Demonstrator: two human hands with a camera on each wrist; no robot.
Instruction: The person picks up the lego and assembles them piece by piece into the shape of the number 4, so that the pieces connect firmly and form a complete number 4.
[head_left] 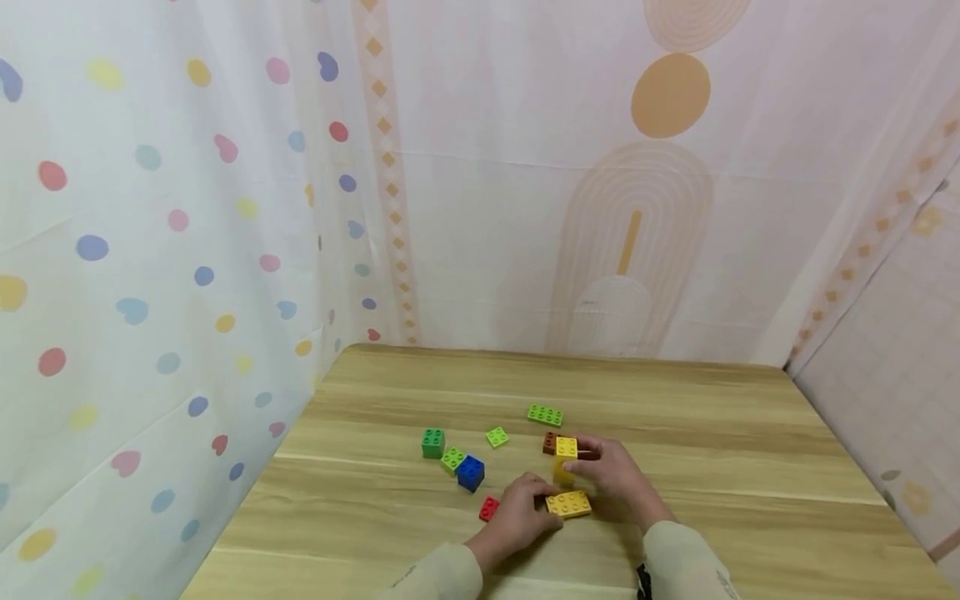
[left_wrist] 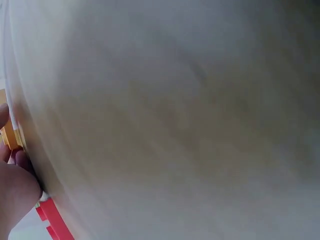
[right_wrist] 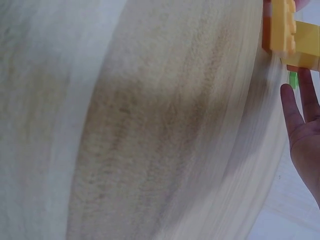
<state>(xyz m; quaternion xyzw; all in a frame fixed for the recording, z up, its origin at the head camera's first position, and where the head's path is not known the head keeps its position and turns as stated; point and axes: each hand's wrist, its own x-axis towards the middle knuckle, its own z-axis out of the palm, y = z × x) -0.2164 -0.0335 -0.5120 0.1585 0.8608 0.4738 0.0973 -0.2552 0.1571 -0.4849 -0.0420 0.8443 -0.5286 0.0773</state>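
In the head view my left hand [head_left: 522, 512] pinches the left end of a flat yellow toy building brick [head_left: 568, 504], studs facing up. My right hand [head_left: 611, 468] holds a tall yellow building block [head_left: 566, 448] between thumb and fingers, just behind the flat brick. Whether the tall block is one piece or a stack, I cannot tell. The right wrist view has the flat brick [right_wrist: 281, 30] in front of the yellow block [right_wrist: 306, 42], with fingers [right_wrist: 295, 110] of the right hand spread below. A red brick [head_left: 488, 508] lies beside the left hand, partly covered by it.
Behind the tall block sits a brown-red brick [head_left: 550, 442]. Farther back lies a long lime brick [head_left: 545, 415], with a small lime one [head_left: 497, 437] to its left. Green [head_left: 432, 443], lime [head_left: 453, 460] and blue [head_left: 471, 472] blocks form a row on the wooden table [head_left: 360, 500]. Curtains enclose it.
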